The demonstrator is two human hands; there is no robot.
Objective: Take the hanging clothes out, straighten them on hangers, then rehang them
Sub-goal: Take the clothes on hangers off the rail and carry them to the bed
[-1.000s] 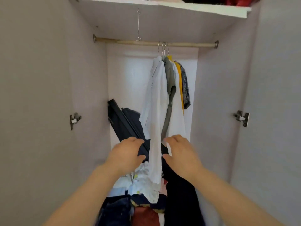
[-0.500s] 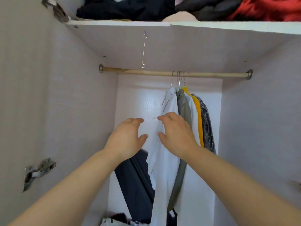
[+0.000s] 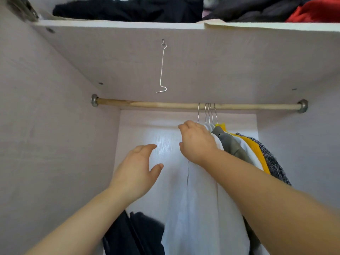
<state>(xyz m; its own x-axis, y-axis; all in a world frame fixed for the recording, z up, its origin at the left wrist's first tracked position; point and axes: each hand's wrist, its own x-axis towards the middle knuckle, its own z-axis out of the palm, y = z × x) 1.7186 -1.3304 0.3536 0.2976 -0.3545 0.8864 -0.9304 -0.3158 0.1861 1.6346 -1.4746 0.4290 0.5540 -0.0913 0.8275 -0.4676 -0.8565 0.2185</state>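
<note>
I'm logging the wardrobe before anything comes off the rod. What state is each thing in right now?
Rod: mounted, bare on its left part.
Hangers: four hooks on the rod, bunched together.
White shirt: hanging, nearest the hands.
Olive garment: hanging.
Yellow garment: hanging.
Grey knit: hanging, last in the row.
Wire hook: dangling from the shelf, empty.
Right hand: at the white shirt's shoulder; grip unclear.
Left hand: open, holding nothing.

The rail is bare matt wood with dull metal end sockets. The hanger hooks are shiny wire. The white garment is smooth cloth; the grey garment is coarse knit.
</note>
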